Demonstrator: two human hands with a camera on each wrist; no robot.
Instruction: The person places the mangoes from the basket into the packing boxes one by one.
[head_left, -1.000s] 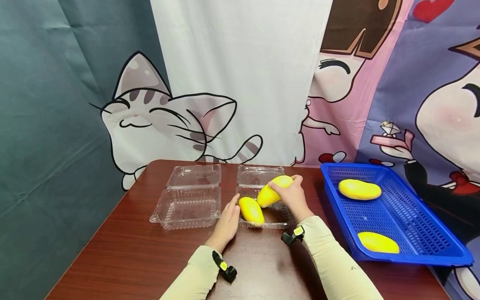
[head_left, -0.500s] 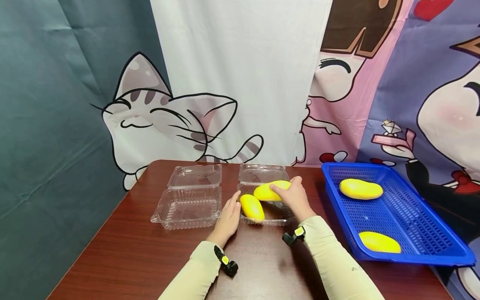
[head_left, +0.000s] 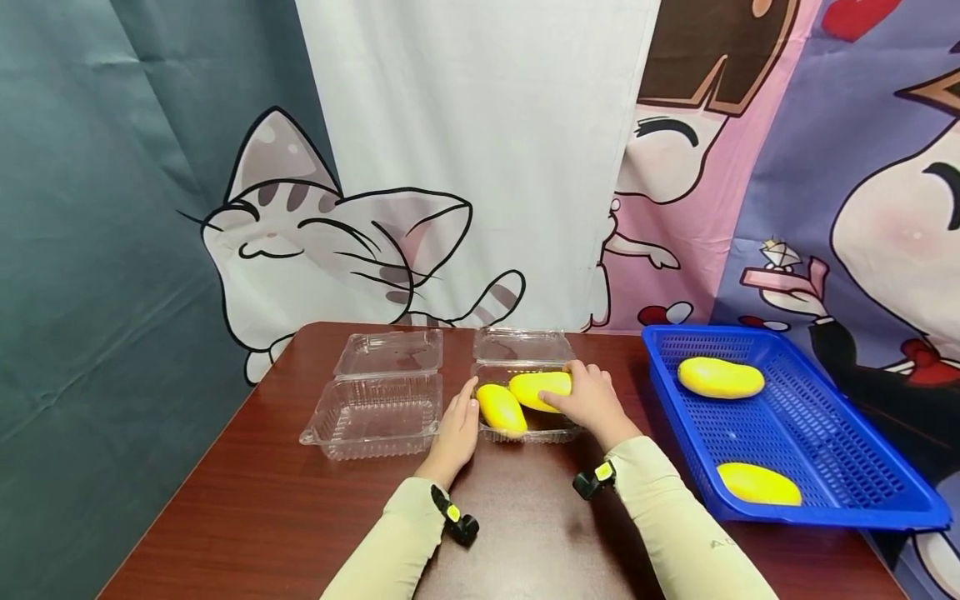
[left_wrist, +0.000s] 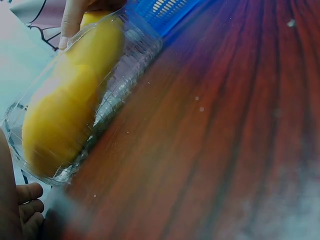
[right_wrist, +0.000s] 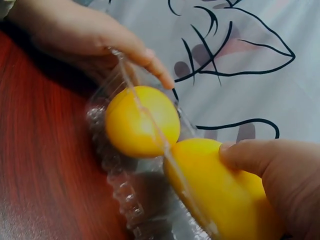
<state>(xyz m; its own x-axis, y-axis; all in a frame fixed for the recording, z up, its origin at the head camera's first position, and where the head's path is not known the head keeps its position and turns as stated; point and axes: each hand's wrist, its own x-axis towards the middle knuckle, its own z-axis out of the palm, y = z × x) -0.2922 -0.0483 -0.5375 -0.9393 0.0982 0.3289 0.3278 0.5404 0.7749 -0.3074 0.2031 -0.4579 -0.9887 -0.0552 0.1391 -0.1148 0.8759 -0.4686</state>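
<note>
Two yellow mangoes lie in the right-hand clear plastic clamshell box, whose lid is folded back. My right hand grips the right mango, thumb on its near side; the far fingers are partly hidden. The left mango leans along the box's left side, its end touching or nearly touching the held one in the right wrist view. My left hand rests against the box's left wall, fingers extended. From the left wrist view, the left mango shows through the clear wall.
A second clear clamshell box, lid folded back, stands on the left of the brown table. At the right is a blue mesh basket with one mango at its far end and another mango near the front.
My right hand has lowered its mango into the box, and the mango has turned from steeply tilted to nearly level. My left hand has stayed beside the box.
</note>
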